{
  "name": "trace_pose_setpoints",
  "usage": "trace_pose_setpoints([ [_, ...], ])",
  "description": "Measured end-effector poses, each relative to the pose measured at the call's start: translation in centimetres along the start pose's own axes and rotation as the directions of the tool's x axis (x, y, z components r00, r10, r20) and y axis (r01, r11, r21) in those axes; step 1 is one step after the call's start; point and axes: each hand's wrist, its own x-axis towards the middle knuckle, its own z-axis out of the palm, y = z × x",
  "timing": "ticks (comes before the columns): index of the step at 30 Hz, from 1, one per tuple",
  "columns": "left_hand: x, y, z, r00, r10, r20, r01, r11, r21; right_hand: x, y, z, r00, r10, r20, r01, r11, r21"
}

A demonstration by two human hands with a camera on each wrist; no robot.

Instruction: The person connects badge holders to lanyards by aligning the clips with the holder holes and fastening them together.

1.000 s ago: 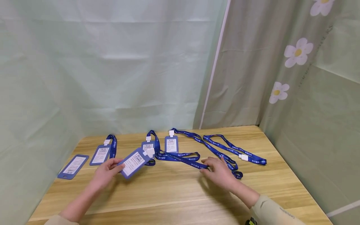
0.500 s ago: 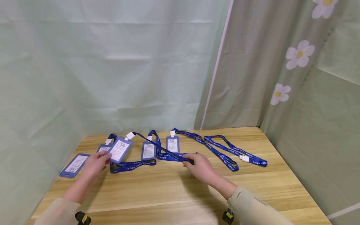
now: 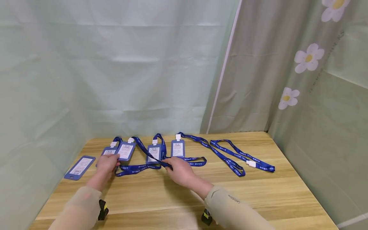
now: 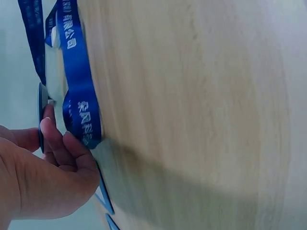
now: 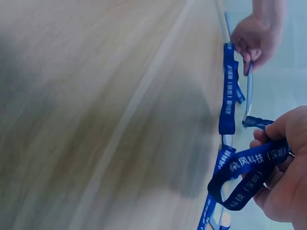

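My left hand [image 3: 107, 163] pinches a blue ID card holder [image 3: 126, 151] at its lower left corner; the left wrist view shows that holder edge-on between thumb and fingers. From its white clip a blue lanyard [image 3: 141, 146] runs to my right hand [image 3: 180, 171], which grips the strap. A loop of the strap hangs from the right fingers in the right wrist view. Partly behind the held holder and left hand lies another card holder [image 3: 109, 151] with its lanyard [image 3: 130, 172]. The strap in hand crosses over a third holder [image 3: 152, 150].
A card holder [image 3: 178, 149] with a long lanyard [image 3: 224, 158] lies farther right. At the far left is a holder [image 3: 80, 167] with no strap. A lanyard with a white clip [image 3: 251, 164] lies at right on the wooden table [image 3: 161, 201]. Curtains stand behind.
The held card holder has moved left and back, now beside the second holder from the left. My right hand has swept left with the strap, drawing it off the lanyards at right.
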Motion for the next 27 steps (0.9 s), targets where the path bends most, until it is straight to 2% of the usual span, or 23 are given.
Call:
trace_pose_setpoints([
  [3,-0.2,-0.1,0.5,1.000,0.000,0.019,0.000,1.000,0.031,0.1,-0.1,0.5,0.999,-0.045,-0.008,0.044,0.997,-0.071],
  [7,-0.2,-0.4,0.8,0.999,0.049,0.017,-0.051,0.994,0.098,0.0,0.3,1.0,0.993,-0.117,-0.033,0.110,0.980,-0.168],
  [11,-0.1,-0.7,0.9,0.992,0.115,0.053,-0.125,0.964,0.236,-0.2,0.9,1.3,0.989,-0.148,-0.028,0.137,0.961,-0.240],
  [13,-0.1,-0.7,0.8,0.986,0.141,0.090,-0.164,0.930,0.330,-0.3,1.2,1.4,0.989,-0.147,-0.017,0.138,0.955,-0.264],
  [16,-0.6,-0.4,0.6,0.976,0.160,0.148,-0.213,0.847,0.488,-0.5,1.5,1.6,0.989,-0.149,-0.008,0.141,0.949,-0.282],
  [19,-1.2,0.0,0.6,0.970,0.159,0.182,-0.238,0.763,0.601,-0.5,1.5,1.7,0.987,-0.158,-0.009,0.149,0.948,-0.281],
  [21,-1.5,0.1,0.6,0.969,0.152,0.194,-0.243,0.723,0.647,-0.6,1.5,1.8,0.985,-0.172,-0.008,0.163,0.945,-0.285],
  [24,-1.6,0.0,0.7,0.971,0.146,0.191,-0.239,0.679,0.695,-0.6,1.3,1.8,0.980,-0.197,0.003,0.189,0.936,-0.296],
  [27,-1.4,-0.3,0.7,0.974,0.140,0.180,-0.228,0.648,0.727,-0.6,1.2,1.9,0.975,-0.221,0.010,0.213,0.924,-0.319],
])
